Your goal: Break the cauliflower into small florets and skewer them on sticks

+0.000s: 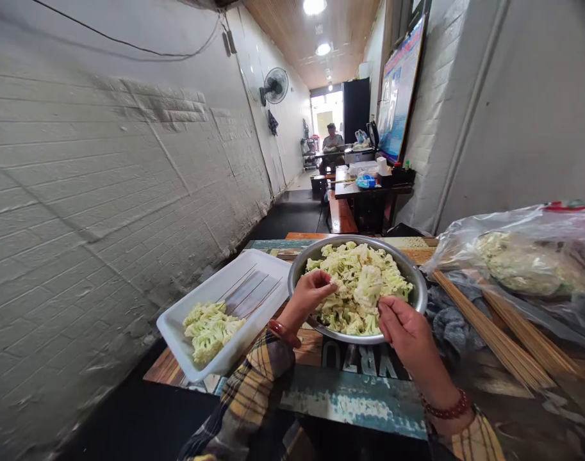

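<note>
A round steel bowl [420,288] heaped with cauliflower florets [364,282] sits on the table ahead of me. My left hand [311,296] reaches over the bowl's near left rim, fingers curled and pinching at a floret. My right hand [405,326] rests at the bowl's near right edge, fingers curled with thumb and fingertips together; what they hold is too small to make out. A white rectangular tray [254,275] to the left holds skewered cauliflower [209,326] on thin sticks.
A bundle of bamboo skewers [494,333] lies at the right, beside a grey cloth [441,314] and a clear plastic bag of cauliflower [523,262]. A brick wall runs along the left. Further tables, a wall fan and a seated person are far down the room.
</note>
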### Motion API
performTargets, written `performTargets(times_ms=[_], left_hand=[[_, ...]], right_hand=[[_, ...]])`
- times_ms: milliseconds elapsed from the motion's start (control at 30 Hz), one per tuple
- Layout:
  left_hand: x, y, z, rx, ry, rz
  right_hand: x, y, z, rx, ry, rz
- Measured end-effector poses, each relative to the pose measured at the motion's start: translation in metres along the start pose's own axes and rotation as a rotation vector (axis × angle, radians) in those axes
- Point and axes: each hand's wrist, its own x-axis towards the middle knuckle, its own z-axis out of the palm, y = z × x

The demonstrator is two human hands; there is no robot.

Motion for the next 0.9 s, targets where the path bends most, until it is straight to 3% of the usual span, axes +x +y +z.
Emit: performTargets(times_ms=[100, 267, 567, 900], left_hand=[[-0.004, 0.002, -0.002, -0.486, 0.088, -0.098], [-0.011, 0.006, 0.0, -0.764, 0.117, -0.121], [-0.017, 0.01, 0.001, -0.87, 0.128, -0.116], [-0.014, 0.006, -0.001, -0.715, 0.136, -0.05]], right_hand=[[0.001, 0.002, -0.002, -0.057, -0.165, 0.008], [0.002, 0.001, -0.003, -0.215, -0.326, 0.005], [0.001, 0.0, 0.003, -0.297, -0.316, 0.002], [0.0, 0.004, 0.004, -0.313, -0.306, 0.023]])
